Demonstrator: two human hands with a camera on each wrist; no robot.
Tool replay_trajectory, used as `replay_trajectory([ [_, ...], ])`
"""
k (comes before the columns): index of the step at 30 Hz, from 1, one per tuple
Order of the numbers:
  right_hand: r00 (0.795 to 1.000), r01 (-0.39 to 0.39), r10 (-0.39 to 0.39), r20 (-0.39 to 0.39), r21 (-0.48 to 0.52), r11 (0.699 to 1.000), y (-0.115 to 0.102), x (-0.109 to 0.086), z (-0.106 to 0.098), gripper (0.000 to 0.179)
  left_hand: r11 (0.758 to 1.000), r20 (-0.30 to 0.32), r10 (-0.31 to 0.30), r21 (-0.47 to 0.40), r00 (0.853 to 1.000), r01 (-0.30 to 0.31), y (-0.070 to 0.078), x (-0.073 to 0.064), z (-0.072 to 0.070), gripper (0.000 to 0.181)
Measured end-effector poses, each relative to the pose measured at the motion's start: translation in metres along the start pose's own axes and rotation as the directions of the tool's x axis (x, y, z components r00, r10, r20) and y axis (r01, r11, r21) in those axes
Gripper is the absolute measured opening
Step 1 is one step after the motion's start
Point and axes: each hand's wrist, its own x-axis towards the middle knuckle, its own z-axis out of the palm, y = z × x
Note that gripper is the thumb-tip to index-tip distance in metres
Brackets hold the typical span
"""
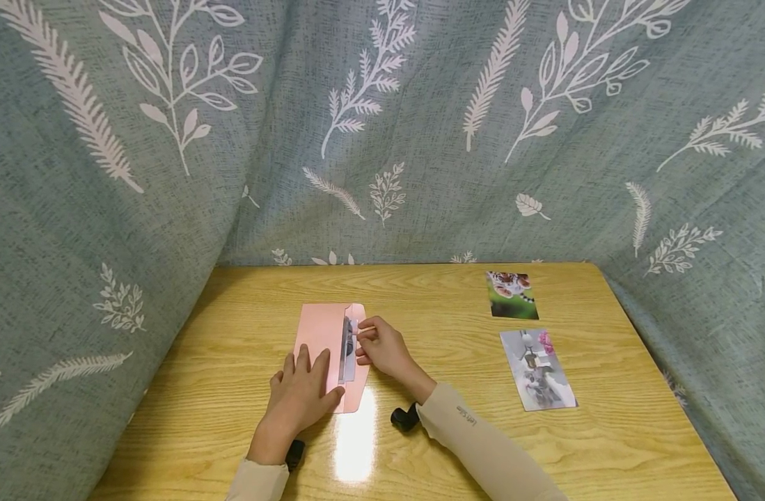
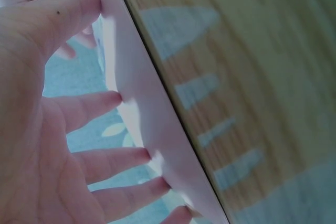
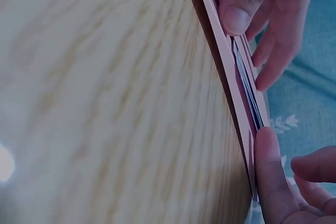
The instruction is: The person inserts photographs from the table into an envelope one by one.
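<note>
A pink envelope [image 1: 316, 325] lies on the table with its flap opened out to the right. Photo cards [image 1: 349, 351] show in its mouth, mostly inside; their thin stacked edges [image 3: 248, 80] appear in the right wrist view. My left hand [image 1: 299, 393] rests on the envelope with fingers spread, its fingertips pressing the paper. At the flap side, my right hand [image 1: 385, 349] touches the cards' outer edge with a fingertip. In the right wrist view its other visible fingers [image 3: 317, 165] are bent and apart from the cards.
Toward the right of the wooden table [image 1: 438, 306] lie a tiger photo [image 1: 512, 296] and, nearer, a grey photo with a pink flower [image 1: 537, 372]. A leaf-patterned curtain [image 1: 369, 174] hangs behind and along both sides.
</note>
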Motion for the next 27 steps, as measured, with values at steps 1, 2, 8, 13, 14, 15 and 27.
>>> replay_trajectory([
  [1,1.0,0.0,0.0,0.001,-0.002,1.0,0.0,0.001,0.001,0.027,1.0,-0.001,0.001,0.001,1.0,-0.001,0.0,0.0,0.0,0.077],
  [2,1.0,0.001,-0.001,0.002,0.0,1.0,0.0,0.001,0.001,0.027,1.0,-0.002,0.002,0.002,1.0,-0.002,0.0,0.0,0.0,0.077],
  [8,1.0,-0.013,0.012,0.007,0.006,1.0,-0.002,0.002,0.005,0.027,1.0,0.0,0.001,0.008,1.0,-0.001,0.0,-0.001,0.0,0.077],
  [13,1.0,-0.016,0.016,0.001,0.009,1.0,-0.004,0.004,0.009,0.026,1.0,0.004,0.0,0.009,1.0,0.0,0.0,0.0,-0.001,0.077],
  [14,1.0,-0.015,0.015,-0.001,0.009,1.0,-0.004,0.004,0.009,0.026,1.0,0.003,0.0,0.01,1.0,0.0,-0.001,0.0,0.0,0.077],
  [15,1.0,-0.013,0.013,-0.003,0.009,1.0,-0.004,0.004,0.01,0.026,1.0,0.003,0.001,0.012,1.0,-0.001,-0.001,0.0,0.0,0.077],
  [27,1.0,0.01,-0.011,-0.013,-0.015,1.0,-0.004,0.005,0.016,0.025,1.0,0.007,-0.003,0.018,1.0,0.003,-0.001,0.001,0.001,0.076],
])
